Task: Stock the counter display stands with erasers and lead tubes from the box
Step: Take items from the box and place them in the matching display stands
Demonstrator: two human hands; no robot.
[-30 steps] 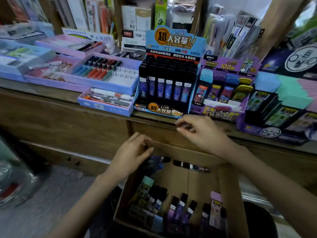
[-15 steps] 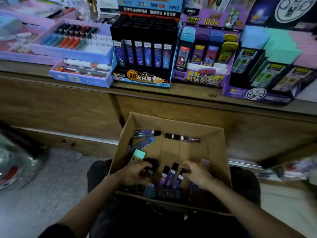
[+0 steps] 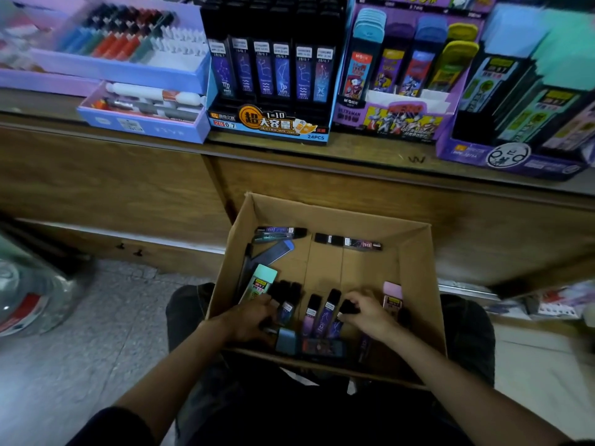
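Note:
An open cardboard box [image 3: 415,262] rests on my lap and holds several lead tubes and erasers. Both hands are down in its near end. My left hand [image 3: 249,320] curls its fingers round black-capped lead tubes [image 3: 286,296] beside a mint-capped tube [image 3: 260,283]. My right hand [image 3: 367,312] pinches the black cap of a purple tube [image 3: 346,309]; a pink-capped tube [image 3: 392,296] stands just right of it. More tubes [image 3: 347,242] lie flat at the box's far end. On the counter stand the black lead-tube display [image 3: 270,78], the purple display stand [image 3: 402,75] and a third stand [image 3: 521,101].
A wooden counter [image 3: 289,175] runs across in front of the box. Lilac pen trays [image 3: 141,101] sit at its left. A clear plastic container [image 3: 29,297] stands on the tiled floor at left. Papers lie on a low ledge [image 3: 547,304] at right.
Both hands dropped from the counter edge into the box a second ago. Since half a second ago they have stayed among the tubes, with the fingers now closed on them.

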